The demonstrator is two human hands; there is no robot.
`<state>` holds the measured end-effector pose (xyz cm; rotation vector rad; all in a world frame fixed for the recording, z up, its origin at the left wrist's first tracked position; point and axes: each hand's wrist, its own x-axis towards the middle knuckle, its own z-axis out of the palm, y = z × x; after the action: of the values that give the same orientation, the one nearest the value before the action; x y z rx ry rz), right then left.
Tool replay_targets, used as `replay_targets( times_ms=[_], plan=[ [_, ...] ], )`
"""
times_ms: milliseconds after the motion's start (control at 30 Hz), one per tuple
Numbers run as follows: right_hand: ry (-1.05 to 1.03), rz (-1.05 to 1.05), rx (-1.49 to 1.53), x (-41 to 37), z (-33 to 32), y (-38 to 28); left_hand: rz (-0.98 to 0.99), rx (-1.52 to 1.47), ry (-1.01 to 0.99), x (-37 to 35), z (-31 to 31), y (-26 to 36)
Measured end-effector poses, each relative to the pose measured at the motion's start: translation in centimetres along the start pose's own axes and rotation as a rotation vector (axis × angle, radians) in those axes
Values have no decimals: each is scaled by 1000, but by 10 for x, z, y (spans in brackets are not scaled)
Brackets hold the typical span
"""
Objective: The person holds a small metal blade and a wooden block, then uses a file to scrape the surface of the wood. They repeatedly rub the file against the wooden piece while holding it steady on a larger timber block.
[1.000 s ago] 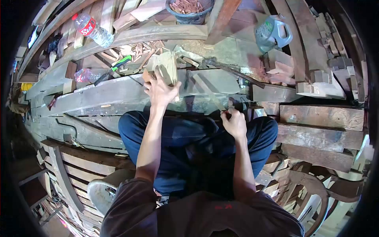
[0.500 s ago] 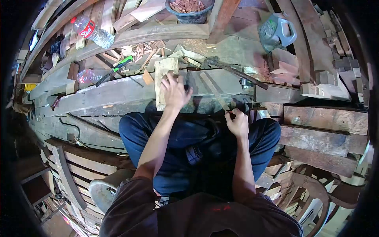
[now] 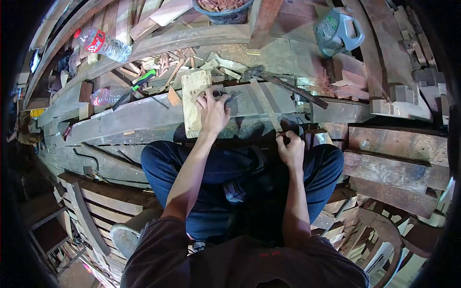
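Note:
A pale, rough wooden block (image 3: 191, 104) lies across the grey plank (image 3: 144, 114) in front of my knees. Over the block's right edge is my left hand (image 3: 213, 113), its fingers bent and apart. Dark shadow and blur beside its fingertips hide small details there. My right hand (image 3: 291, 150), above my right knee, is closed around the near end of a long flat bar (image 3: 265, 103) that looks like a file. The bar points away from me, over the plank. Its gripped end is hidden in my fist.
A dark hammer-like tool (image 3: 290, 89) lies beyond the bar. To the left are a green-and-black handled tool (image 3: 144, 79), wood scraps (image 3: 175, 65) and plastic bottles (image 3: 103, 44). A bucket of wood pieces (image 3: 224, 17) and a grey jug (image 3: 338, 32) stand farther back.
My left hand has shifted slightly right relative to the block, and its fingers look more bent. My right hand keeps its grip on the bar. The whole view has shifted slightly.

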<state>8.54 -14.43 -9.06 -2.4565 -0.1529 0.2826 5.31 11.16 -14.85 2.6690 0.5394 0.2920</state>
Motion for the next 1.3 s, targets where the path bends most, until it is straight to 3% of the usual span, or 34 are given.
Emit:
replay_targets(
  times_ms=[433,533,633,667,767,1000,1167,1300],
  plan=[
    [-33,44,-12,-4,1,-6,102,94,-30,-9,-2,12],
    [-76,-21,15,-5,3,-2,63,115,-92,-11,-2,15],
    [-115,-223,68,-5,8,3,63,117,-106,-14,-2,16],
    [-208,-190,44,-6,7,4,66,130,-107,-14,-2,16],
    [-177,-295,34,-12,7,-1,93,154,-67,-16,0,17],
    [-141,-275,5,-22,6,-6,69,223,-66,-26,-14,22],
    [-15,-341,159,-33,-6,-22,3,198,-202,-34,-10,15],
    [-97,-72,229,-52,-37,-34,88,173,-210,-37,-2,7]
  ],
)
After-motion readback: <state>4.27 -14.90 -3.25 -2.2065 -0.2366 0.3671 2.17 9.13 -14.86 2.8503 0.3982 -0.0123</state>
